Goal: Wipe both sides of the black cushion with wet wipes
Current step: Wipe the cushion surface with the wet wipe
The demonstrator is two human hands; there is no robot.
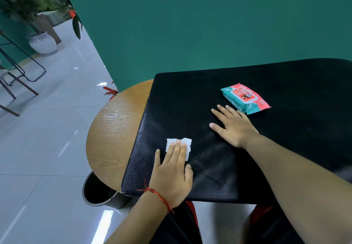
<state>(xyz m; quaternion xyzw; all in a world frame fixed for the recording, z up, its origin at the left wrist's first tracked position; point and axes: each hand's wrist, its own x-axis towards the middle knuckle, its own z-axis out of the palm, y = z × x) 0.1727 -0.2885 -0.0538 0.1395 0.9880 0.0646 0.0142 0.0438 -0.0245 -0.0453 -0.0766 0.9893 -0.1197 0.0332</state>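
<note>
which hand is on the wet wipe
The left hand, wearing a red string bracelet, presses the wet wipe onto the black cushion; the right hand lies flat on bare cushion.

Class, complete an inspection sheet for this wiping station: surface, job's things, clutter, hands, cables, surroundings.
Surface: round wooden table, largely covered by the black cushion.
Job's things: white wet wipe flat on the cushion near its left edge; wipes pack lying on the cushion too.
Clutter: nothing seen.
Hands: left hand presses the wipe with straight fingers; right hand flat on the cushion beside the pack.
Cables: nothing seen.
Surroundings: green wall, tiled floor, bin under the table, potted plant.
</note>
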